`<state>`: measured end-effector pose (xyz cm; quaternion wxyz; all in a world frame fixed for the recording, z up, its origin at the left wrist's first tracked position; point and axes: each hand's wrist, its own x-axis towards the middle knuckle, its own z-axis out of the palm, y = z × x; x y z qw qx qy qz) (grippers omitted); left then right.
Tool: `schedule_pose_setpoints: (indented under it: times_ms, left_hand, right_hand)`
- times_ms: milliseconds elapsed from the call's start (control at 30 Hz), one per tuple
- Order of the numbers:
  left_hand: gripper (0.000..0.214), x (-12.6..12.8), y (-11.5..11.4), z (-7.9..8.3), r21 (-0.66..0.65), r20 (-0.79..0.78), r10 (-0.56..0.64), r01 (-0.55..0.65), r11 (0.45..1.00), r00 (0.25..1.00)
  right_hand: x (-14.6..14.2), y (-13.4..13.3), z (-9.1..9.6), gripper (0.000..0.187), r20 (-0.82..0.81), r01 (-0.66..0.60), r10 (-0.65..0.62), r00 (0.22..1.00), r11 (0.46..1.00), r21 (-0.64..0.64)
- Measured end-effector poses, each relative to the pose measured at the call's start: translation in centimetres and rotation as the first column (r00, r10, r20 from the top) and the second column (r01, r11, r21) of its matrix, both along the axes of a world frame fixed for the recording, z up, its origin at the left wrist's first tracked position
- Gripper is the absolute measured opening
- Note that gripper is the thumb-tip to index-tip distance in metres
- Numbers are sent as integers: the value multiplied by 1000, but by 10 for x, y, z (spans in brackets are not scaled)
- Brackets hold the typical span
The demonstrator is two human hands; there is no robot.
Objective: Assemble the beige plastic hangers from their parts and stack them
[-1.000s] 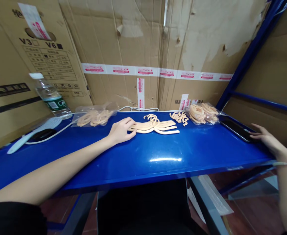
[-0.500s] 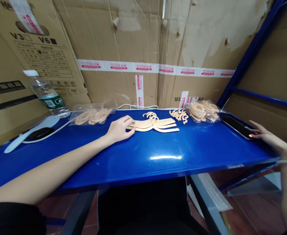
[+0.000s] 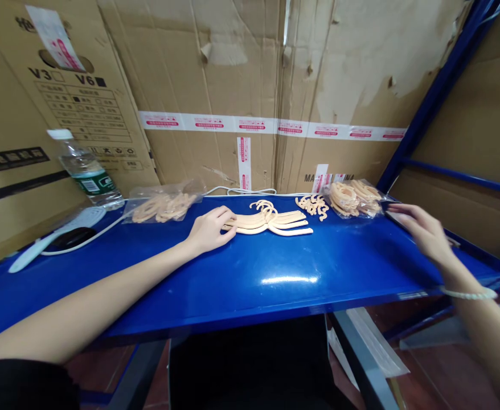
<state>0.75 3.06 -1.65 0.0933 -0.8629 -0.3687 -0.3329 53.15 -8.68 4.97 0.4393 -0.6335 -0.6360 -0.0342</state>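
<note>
We observe the left hand (image 3: 212, 229) on a bundle of long, beige, rod-like strips (image 3: 254, 222), its thumb and fingers curled about their left ends; we cannot tell how firmly it grips. The bundle lies mid-way along the glossy blue desk (image 3: 233, 279), with curved pieces of the same colour arching over its middle. The right hand (image 3: 421, 228) is over a dark, flat, phone-like slab (image 3: 397, 222) near the desk's right end, fingers extended and partly covering it; we cannot tell whether it grips.

Between bundle and slab we record a loose heap of small, beige, S-shaped pieces (image 3: 314, 206) and, just beside it, a clear plastic bag of beige looped pieces (image 3: 352, 198). Left of the left hand we note a second clear bag of beige pieces (image 3: 164, 206) and a clear plastic bottle with a green label (image 3: 93, 177).
</note>
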Motion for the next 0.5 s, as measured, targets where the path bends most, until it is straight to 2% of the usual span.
schedule_pose_setpoints:
  times_ms: [67, 133, 200, 267, 333, 400, 500]
  left_hand:
    - [19, -1, 1, 0, 1, 8, -34, 34, 999, 999]
    - [21, -1, 1, 1, -3, 0, -71, 71, 997, 997]
    - [24, 0, -2, 4, -19, -33, -92, 92, 996, 995]
    - [27, 2, -6, 6, -50, -79, -100, 96, 994, 992]
    - [33, 5, -12, 8, -90, -121, -109, 99, 991, 987]
    - [40, 9, -16, 8, -125, -154, -112, 93, 988, 982]
    - [52, 13, -18, 4, -182, -196, -65, 29, 983, 978]
  right_hand:
    - [-54, 18, 7, 38, 170, -237, 247, 954, 969, -74]
    - [-106, 37, 7, 43, 351, -369, 400, 847, 917, -155]
    - [-153, 54, -1, 51, 460, -452, 519, 720, 855, -255]
    - [-191, 69, -14, 62, 518, -450, 548, 657, 836, -315]
    - [-218, 81, -29, 79, 539, -391, 528, 656, 849, -356]
    - [-233, 91, -41, 87, 555, -323, 488, 674, 870, -373]
    - [-241, 102, -53, 84, 556, -274, 469, 686, 875, -399]
